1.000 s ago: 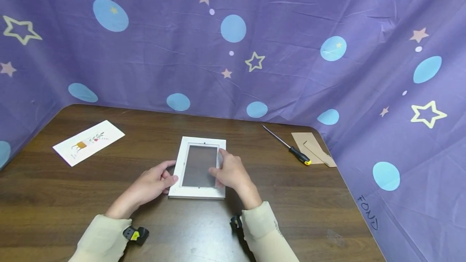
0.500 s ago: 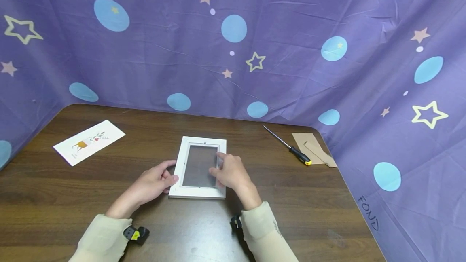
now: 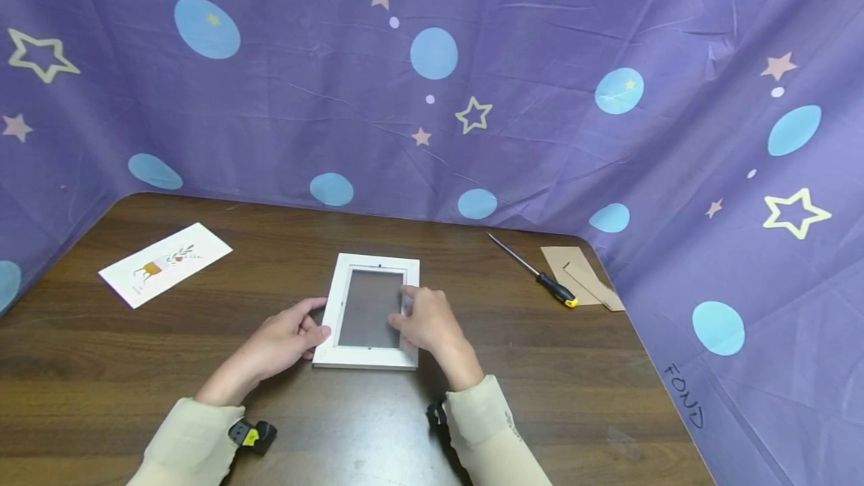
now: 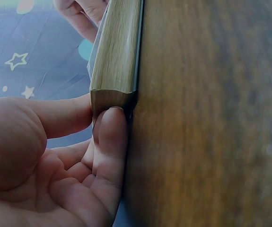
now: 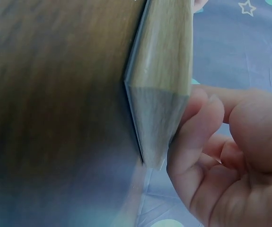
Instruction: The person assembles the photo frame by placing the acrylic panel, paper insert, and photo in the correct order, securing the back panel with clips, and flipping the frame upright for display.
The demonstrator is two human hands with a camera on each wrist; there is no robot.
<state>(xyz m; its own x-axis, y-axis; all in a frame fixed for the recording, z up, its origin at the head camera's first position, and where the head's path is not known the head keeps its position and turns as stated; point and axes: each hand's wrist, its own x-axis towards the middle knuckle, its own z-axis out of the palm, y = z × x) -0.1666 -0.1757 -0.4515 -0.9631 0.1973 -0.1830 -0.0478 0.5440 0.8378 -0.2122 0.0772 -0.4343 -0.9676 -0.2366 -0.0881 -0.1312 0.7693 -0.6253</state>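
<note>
A white picture frame (image 3: pixel 347 357) lies on the table with a grey panel (image 3: pixel 367 306) in its opening and small dark tabs along the inner edge. My left hand (image 3: pixel 280 340) grips its left border, thumb on the top face. In the left wrist view, a fingertip presses the frame's wood-grained side (image 4: pixel 117 52) near a corner. Over the right border is my right hand (image 3: pixel 430 321), index finger touching the inner edge and thumb overlapping the panel. The right wrist view shows its other fingers bent beside the frame's pale wooden corner (image 5: pixel 159 66).
On the brown table (image 3: pixel 553 381), a black and yellow screwdriver (image 3: pixel 555 289) lies to the right, beside flat brown cardboard pieces (image 3: pixel 574 272). A white card with a deer print (image 3: pixel 165 265) lies at the left. A purple curtain (image 3: pixel 540 163) borders the table at the back and sides.
My right index finger has slid slightly toward me along the frame's inner right edge. The left hand and the picture frame stay in place.
</note>
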